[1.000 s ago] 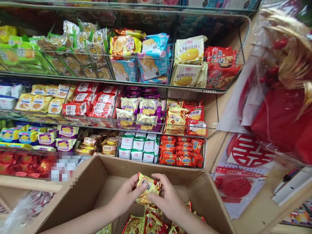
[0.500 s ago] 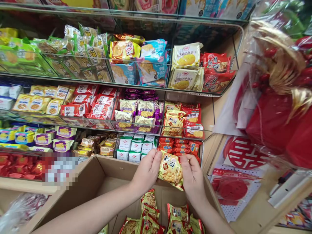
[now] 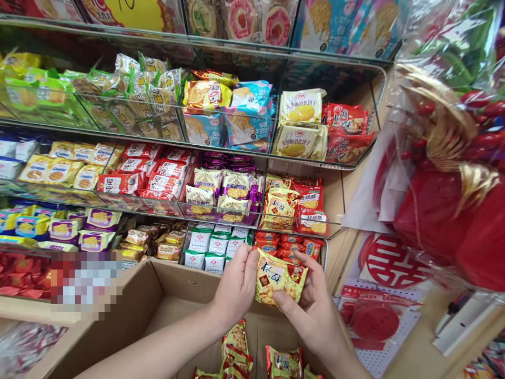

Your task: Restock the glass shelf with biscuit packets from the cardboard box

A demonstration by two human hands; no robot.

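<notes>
A gold-and-red packet of walnut cookies (image 3: 272, 279) is held up between my two hands, its printed front toward me. My left hand (image 3: 236, 284) pinches its left edge. Around the right side wraps my right hand (image 3: 315, 305), thumb flat on the lower front and fingers behind, mostly hidden. Below, a cardboard box (image 3: 158, 310) stands with its flaps up and more such packets (image 3: 284, 360) lying at its bottom. Similar gold packets (image 3: 281, 206) sit in a clear shelf bin just above my hands.
Tiered clear shelves (image 3: 221, 142) full of wrapped snacks rise in front. On the right hang red decorations (image 3: 442, 205) in plastic and a pegboard (image 3: 398, 342). A plastic bag (image 3: 31, 342) lies at lower left.
My right thumb has slid from the packet's right edge onto its front, and the right hand now wraps the packet. The packet is tilted less. The view has shifted slightly.
</notes>
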